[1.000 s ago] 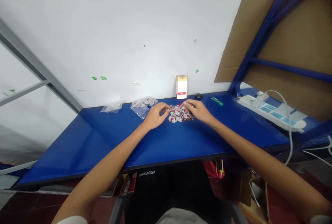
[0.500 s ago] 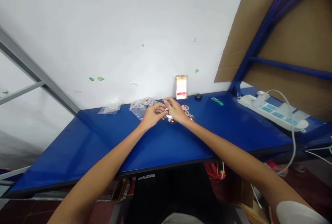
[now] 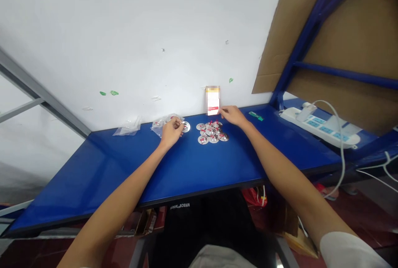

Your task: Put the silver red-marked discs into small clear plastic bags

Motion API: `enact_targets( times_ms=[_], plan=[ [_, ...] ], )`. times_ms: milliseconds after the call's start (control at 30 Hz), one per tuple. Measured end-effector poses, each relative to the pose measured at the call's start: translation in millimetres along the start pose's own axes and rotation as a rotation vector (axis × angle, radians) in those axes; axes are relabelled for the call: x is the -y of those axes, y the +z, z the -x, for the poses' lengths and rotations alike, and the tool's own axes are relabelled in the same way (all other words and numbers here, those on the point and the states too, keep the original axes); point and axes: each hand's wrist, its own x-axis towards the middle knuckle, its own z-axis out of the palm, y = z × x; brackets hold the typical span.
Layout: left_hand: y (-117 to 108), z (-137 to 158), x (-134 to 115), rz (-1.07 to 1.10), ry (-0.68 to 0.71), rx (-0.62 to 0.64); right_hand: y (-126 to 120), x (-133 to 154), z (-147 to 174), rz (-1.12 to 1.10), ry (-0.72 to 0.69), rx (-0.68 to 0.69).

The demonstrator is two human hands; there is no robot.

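Observation:
My left hand is closed on a shiny metal disc, which juts out to the right of its fingers. A spread of several similar domed metal discs with red cords lies on the blue table to the right. Beyond that spread, my right hand has its fingertips pinched together, close to the lower right corner of a lit phone. What the right fingers hold, if anything, is too small to make out. The phone stands upright against the wall.
A clear plastic bag with more discs lies behind my left hand, and another plastic bag is farther left. A green object and a white power strip with a cable are on the right. The blue table meets the wall.
My hands, which were together over the discs, have come apart. The left moved left with a disc; the right moved back and right toward the phone, covering where the black round object lay.

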Motion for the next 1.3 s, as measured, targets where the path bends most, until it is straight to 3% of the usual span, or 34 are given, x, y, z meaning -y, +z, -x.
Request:
enact_targets(
  times_ms=[100,300,467,767,933,1133,1300],
  plan=[
    [-4,-3,0,0.055,-0.032,0.029,5,7,2,0.009,-0.011,-0.018],
    [-8,-6,-4,0.426,-0.254,0.08,14,31,8,0.004,-0.092,-0.15],
    [-12,-6,-6,0.46,-0.345,0.085,19,54,16,-0.032,-0.159,-0.128],
    [-4,-1,-7,0.465,-0.3,0.119,41,93,29,-0.106,-0.32,0.049],
    [4,5,-15,0.543,-0.307,0.186,52,104,32,-0.236,-0.336,0.123],
    [8,9,-22,0.537,-0.289,0.234,49,99,28,-0.317,-0.335,0.084],
    [13,8,-15,0.438,-0.188,0.197,24,77,19,-0.302,-0.399,0.09]
  ],
)
